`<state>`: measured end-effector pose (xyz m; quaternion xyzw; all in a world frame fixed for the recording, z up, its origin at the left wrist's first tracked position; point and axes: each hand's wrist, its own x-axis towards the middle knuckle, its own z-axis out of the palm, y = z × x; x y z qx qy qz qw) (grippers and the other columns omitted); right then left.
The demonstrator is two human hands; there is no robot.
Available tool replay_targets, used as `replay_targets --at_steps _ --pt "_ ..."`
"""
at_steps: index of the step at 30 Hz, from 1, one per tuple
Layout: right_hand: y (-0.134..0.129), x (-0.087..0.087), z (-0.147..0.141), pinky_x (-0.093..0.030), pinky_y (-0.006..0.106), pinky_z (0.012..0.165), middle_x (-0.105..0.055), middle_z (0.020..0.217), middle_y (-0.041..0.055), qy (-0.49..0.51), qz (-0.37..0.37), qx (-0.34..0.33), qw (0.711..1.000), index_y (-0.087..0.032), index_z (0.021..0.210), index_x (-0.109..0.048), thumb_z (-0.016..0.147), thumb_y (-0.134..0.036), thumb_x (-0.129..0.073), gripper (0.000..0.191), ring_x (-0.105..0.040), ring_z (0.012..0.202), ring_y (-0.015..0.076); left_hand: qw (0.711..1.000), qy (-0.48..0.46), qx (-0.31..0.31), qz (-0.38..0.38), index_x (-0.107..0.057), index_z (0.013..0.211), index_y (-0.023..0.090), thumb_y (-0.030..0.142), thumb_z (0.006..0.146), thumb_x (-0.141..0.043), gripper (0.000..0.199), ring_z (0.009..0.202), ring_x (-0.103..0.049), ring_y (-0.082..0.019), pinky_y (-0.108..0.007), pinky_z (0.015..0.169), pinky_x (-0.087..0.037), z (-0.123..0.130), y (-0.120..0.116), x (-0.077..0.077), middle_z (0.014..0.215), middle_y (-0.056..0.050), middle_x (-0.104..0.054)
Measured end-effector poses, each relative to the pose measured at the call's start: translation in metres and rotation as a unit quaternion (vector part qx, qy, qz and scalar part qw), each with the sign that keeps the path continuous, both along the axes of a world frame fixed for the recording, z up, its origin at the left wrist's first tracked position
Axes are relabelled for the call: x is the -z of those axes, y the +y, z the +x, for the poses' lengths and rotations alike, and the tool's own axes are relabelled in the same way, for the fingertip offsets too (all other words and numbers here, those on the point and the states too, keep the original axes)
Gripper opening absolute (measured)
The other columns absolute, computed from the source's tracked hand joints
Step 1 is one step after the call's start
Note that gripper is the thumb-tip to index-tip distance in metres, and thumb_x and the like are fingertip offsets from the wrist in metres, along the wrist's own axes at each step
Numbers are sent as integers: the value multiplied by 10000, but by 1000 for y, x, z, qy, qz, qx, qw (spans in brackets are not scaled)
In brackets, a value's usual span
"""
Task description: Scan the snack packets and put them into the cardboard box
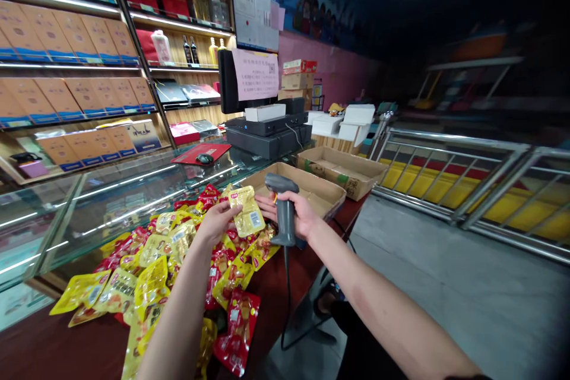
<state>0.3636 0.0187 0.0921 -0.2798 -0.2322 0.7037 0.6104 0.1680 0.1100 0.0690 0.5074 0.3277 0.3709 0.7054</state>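
My left hand [217, 221] pinches a yellow snack packet [247, 212] by its left edge, thumb in front. The packet's printed side with a white barcode label faces me. In my right hand [303, 214] is a dark grey barcode scanner [285, 219], upright, its head pointing left above the packet. The thumb lies over the scanner's neck, and the other fingers stretch out behind it to the packet's right edge. From the scanner's base a black cable hangs down. Below my left hand spreads a heap of red and yellow snack packets [154, 285], partly hidden by my forearm.
Two open cardboard trays [337, 192] stand beyond the scanner. Behind them are a black cash drawer [267, 141] and a monitor [227, 83] with a pink notice. A mouse [204, 158] lies on a red mat. Boxed goods fill the left shelves; metal railings [449, 172] stand right.
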Motion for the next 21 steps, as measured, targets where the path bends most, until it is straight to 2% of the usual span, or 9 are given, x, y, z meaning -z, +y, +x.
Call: replay_targets --at_steps 4,9,12,15,18,21 --pt "3 -4 8 -505 405 871 -690 912 108 -8 -17 -4 1000 -165 848 -564 699 -174 -527 154 -672 896 217 1000 18 2 3 -676 859 128 291 581 -814 351 746 -683 -207 -293 613 -564 5 5 -5 913 -107 -708" --pt "9 -22 32 -510 388 862 -690 907 118 14 -16 -5 1000 -154 804 -567 707 -152 -505 116 -672 901 218 997 72 24 4 -689 844 128 290 529 -840 385 762 -682 -217 -298 641 -557 30 19 -26 880 -104 -712" --pt "14 -32 57 -518 391 847 -692 885 111 15 -19 19 1000 -158 802 -571 710 -146 -512 110 -673 894 220 994 104 27 24 -691 852 137 297 518 -842 400 711 -678 -200 -276 594 -540 60 31 -38 845 -91 -712" --pt "18 -39 86 -521 398 837 -689 872 112 -1 -27 58 998 -162 790 -570 707 -153 -517 99 -674 880 224 993 110 35 23 -688 843 140 303 515 -844 398 675 -669 -180 -263 586 -528 101 43 -43 825 -91 -713" --pt "19 -41 115 -524 390 828 -684 860 116 -20 -48 101 994 -161 776 -568 700 -164 -526 86 -676 852 222 993 110 45 22 -685 877 123 296 504 -851 443 688 -667 -173 -266 624 -525 140 53 -41 843 -109 -713" --pt "18 -36 138 -533 375 804 -681 829 103 -38 -92 157 983 -164 784 -577 701 -171 -533 94 -678 812 213 990 132 10 44 -670 947 102 279 486 -863 530 703 -666 -173 -272 650 -519 162 59 -35 843 -120 -709"
